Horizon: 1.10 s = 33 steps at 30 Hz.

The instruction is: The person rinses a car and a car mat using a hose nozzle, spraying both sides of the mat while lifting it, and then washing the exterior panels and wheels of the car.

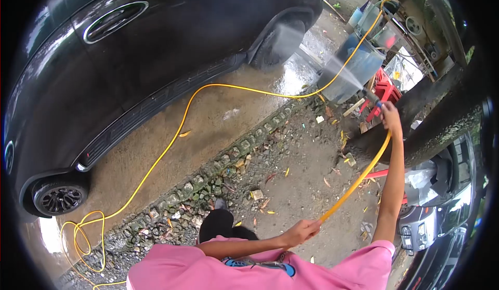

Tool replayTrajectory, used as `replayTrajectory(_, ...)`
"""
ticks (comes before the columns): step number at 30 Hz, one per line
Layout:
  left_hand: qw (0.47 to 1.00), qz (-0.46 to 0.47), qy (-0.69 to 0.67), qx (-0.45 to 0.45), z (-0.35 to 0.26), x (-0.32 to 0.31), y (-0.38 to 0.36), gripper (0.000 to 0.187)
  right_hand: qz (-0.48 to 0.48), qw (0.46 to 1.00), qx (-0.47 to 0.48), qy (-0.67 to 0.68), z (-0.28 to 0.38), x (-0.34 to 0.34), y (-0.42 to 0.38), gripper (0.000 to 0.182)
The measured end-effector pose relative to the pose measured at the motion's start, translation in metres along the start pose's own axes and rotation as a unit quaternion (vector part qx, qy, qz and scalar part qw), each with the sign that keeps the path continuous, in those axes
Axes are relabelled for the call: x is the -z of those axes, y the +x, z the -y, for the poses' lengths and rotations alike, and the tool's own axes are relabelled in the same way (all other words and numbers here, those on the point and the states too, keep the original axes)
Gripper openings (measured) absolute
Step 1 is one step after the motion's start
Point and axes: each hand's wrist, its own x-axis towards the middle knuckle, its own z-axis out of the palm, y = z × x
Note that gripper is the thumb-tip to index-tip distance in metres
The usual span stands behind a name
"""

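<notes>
My right hand (391, 119) is stretched out and closed around a hose spray nozzle (373, 99). A fan of water (347, 74) leaves its tip towards the car's wheel (280, 43) at the upper middle. Lower down, my left hand (304, 233) grips the yellow hose (358, 183), which runs taut between both hands. The dark car (171, 40) fills the upper left, with its side step (156, 108) and another wheel (60, 196) showing. Mist partly blurs the wheel being sprayed.
More yellow hose (189, 103) crosses the wet concrete, looping at lower left and reaching over a blue drum (348, 69). A stone edging (223, 165) borders the dirt. Red plastic furniture (382, 92), a tree trunk (442, 118) and a parked vehicle (421, 230) stand on the right.
</notes>
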Motion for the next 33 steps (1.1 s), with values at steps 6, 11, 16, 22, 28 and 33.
replayTrajectory(6,0.999,0.003,-0.001,-0.038,-0.053,-0.005,0.068,0.045,0.059,0.995,0.080,-0.020,0.026,0.008,0.118,0.029)
replayTrajectory(11,0.999,-0.019,-0.029,-0.029,-0.099,0.021,0.160,0.042,-0.050,0.980,0.136,-0.136,0.058,0.042,0.213,0.031)
replayTrajectory(16,0.995,-0.058,-0.015,-0.085,-0.104,0.033,0.289,0.044,0.021,0.920,0.273,-0.281,0.091,0.038,0.310,0.032)
replayTrajectory(22,0.981,-0.046,-0.085,-0.166,-0.141,0.038,0.458,0.045,0.014,0.904,0.284,-0.318,0.103,0.039,0.481,0.032)
replayTrajectory(28,0.967,0.023,-0.126,-0.222,-0.043,0.056,0.567,0.056,-0.004,0.860,0.389,-0.331,0.135,0.031,0.604,0.032)
replayTrajectory(33,0.985,0.096,-0.048,-0.132,-0.016,0.086,0.584,0.057,-0.001,0.832,0.379,-0.405,0.172,0.025,0.613,0.034)
